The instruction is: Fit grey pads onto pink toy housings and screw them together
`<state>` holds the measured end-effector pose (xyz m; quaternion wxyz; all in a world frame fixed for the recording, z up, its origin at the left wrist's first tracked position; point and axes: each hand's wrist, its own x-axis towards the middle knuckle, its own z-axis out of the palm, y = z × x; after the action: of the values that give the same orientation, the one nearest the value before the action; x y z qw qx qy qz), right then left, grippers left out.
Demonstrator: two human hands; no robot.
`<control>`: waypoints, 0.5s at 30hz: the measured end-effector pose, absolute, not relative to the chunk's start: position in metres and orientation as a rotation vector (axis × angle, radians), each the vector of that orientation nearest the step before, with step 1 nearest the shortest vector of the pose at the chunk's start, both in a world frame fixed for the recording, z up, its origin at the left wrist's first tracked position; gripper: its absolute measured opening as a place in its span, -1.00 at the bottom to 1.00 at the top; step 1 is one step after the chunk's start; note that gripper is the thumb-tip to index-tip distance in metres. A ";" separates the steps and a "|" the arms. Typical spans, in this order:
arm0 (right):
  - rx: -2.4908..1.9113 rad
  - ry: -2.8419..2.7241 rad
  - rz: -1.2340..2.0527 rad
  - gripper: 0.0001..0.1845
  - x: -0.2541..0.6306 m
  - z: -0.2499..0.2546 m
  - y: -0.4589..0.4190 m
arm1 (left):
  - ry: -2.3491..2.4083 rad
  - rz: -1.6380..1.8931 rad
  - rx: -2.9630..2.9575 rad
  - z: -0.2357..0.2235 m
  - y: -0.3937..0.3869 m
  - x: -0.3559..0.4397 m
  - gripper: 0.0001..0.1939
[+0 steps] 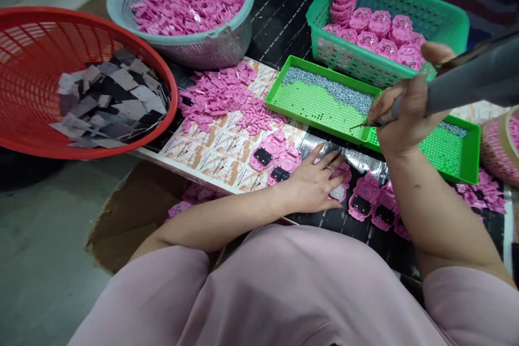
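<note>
My left hand [318,181] lies flat with fingers spread over a pink plastic housing [339,186] on the table, pressing on it. My right hand [405,113] is closed round a grey electric screwdriver [466,78], whose thin bit tip [359,125] points at the flat green tray [308,111] of small silver screws [328,89]. More pink housings lie either side of my left hand: two on its left [275,159] and several on its right [373,205].
A red basket [24,54] of grey and black squares stands at the left. A pale blue bowl [239,16] holds pink parts, with more loose pink parts [227,97] spilled below it. A green crate [438,16] holds stacked pink housings. A cardboard box [133,211] sits below the table edge.
</note>
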<state>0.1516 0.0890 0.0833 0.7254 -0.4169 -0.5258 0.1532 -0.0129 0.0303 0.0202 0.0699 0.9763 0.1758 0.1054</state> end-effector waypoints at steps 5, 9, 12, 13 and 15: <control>-0.859 -1.168 0.417 -0.57 0.148 0.072 0.099 | 0.529 0.300 2.926 0.019 0.031 -0.014 -0.32; -0.842 -1.163 0.434 -0.61 0.147 0.070 0.102 | 0.521 0.324 2.916 0.018 0.030 -0.014 -0.32; -0.871 -1.160 0.436 -0.63 0.146 0.066 0.105 | 0.513 0.319 2.911 0.019 0.030 -0.014 -0.32; -0.881 -1.153 0.436 -0.63 0.145 0.065 0.106 | 0.514 0.318 2.911 0.019 0.030 -0.014 -0.32; -0.907 -1.139 0.432 -0.61 0.143 0.063 0.107 | 0.512 0.317 2.912 0.019 0.031 -0.014 -0.32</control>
<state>0.1434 0.1066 0.0632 0.7254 -0.4111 -0.5163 0.1956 -0.0140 0.0307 0.0186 0.0838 0.9758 0.1717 0.1062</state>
